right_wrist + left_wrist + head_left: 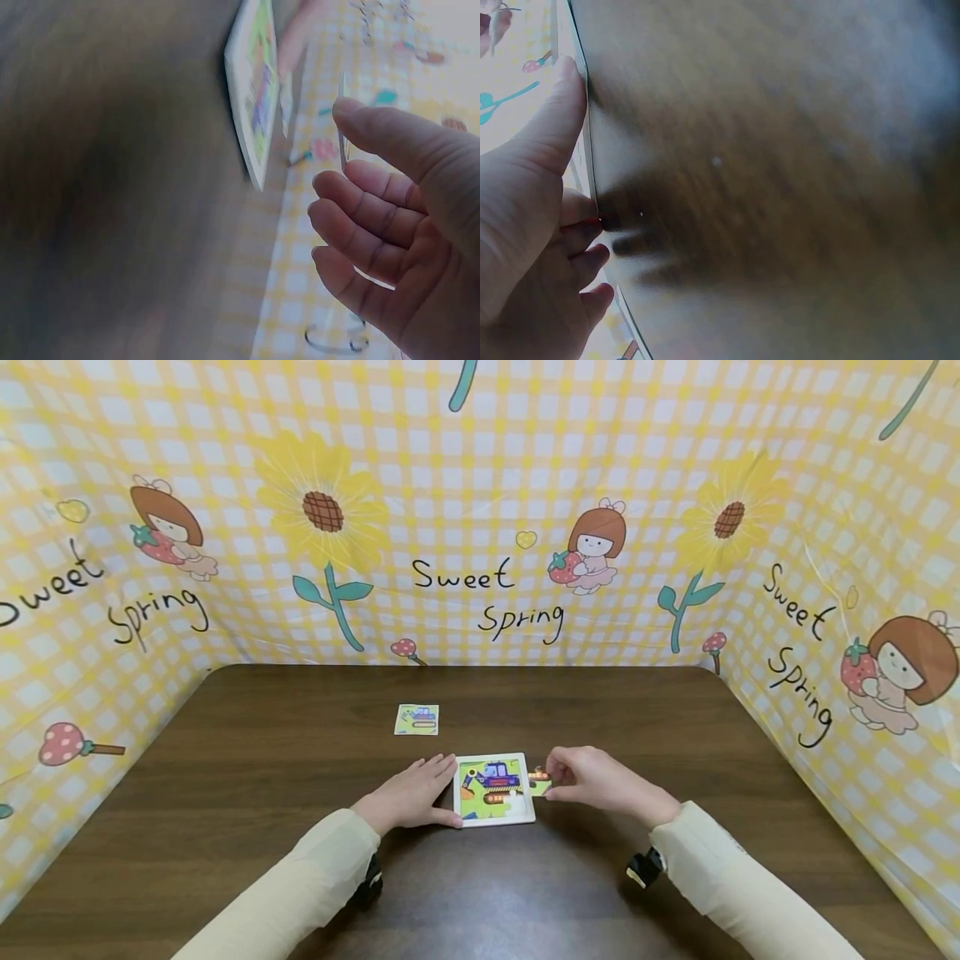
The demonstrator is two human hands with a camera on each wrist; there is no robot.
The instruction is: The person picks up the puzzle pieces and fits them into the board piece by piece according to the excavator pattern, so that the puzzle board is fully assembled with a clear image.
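A white-framed jigsaw puzzle (495, 758) lies on the table, showing a purple excavator on a green ground. Its lower right corner has a pale gap where no piece lies. My left hand (414, 793) rests along the left side of the frame, fingers extended, thumb at the lower left corner. Just off the frame's right side, my right hand (592, 779) pinches a puzzle piece (538, 782) between thumb and index finger; the piece is green with part of an orange-red track. In the right wrist view that piece (343, 135) appears edge-on, above the table.
Behind the puzzle, to the left, a small square picture card (417, 720) with a similar excavator lies on the dark wooden table (300, 727). A yellow checked cloth (465, 485) with sunflowers hangs along the back and both sides.
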